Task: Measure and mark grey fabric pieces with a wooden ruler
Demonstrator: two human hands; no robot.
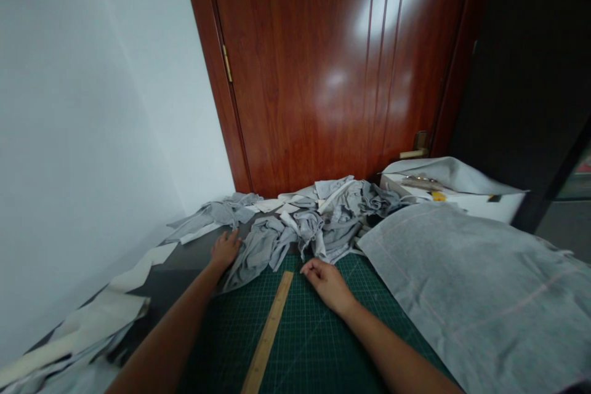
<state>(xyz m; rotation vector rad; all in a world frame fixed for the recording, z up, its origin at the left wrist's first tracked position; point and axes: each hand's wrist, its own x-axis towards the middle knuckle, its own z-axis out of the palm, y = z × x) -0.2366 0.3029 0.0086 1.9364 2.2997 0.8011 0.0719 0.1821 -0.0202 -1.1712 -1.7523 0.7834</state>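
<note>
My left hand (225, 249) reaches to the left side of a crumpled grey fabric piece (261, 246). Its fingers are stretched out and somewhat apart, at the fabric's edge. Over the green cutting mat (314, 326), my right hand (327, 283) has its fingers curled together just in front of the scrap pile (341, 228). Whatever those fingertips may hold is too small to make out. Between my forearms a wooden ruler (270, 332) lies lengthwise on the mat, its far end a little left of my right fingertips.
A large grey fabric sheet (489, 283) covers the right side. Behind it stands a white box (503, 206) with cloth over it. Pale fabric strips (101, 311) line the left edge by the white wall (106, 104). A brown wooden door (318, 74) closes off the back.
</note>
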